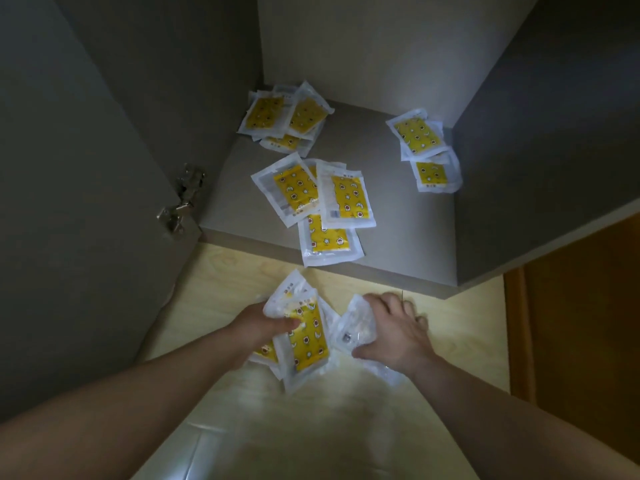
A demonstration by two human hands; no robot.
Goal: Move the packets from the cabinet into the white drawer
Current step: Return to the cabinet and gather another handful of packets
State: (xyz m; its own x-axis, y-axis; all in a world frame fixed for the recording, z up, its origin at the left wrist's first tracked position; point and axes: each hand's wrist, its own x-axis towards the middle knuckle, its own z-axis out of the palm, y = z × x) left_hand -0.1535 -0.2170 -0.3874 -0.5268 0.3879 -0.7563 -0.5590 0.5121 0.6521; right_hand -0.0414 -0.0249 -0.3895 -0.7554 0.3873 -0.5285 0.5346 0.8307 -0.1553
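Observation:
Several clear packets with yellow patterned inserts lie on the grey cabinet shelf [398, 220]: one heap at the back left [284, 116], one near the front edge [318, 206], one at the back right [426, 147]. Below the shelf, my left hand [263, 323] grips a bundle of packets [304, 337], thumb across the front. My right hand [391, 330] holds more packets [356, 327], their clear backs showing, close beside the left bundle. The white drawer is not in view.
The open grey cabinet door [86, 202] stands at the left with a metal hinge [180, 199]. The cabinet's right wall [554, 133] closes that side. Pale wood flooring [311, 427] lies below, and an orange-brown wooden panel [581, 323] at the right.

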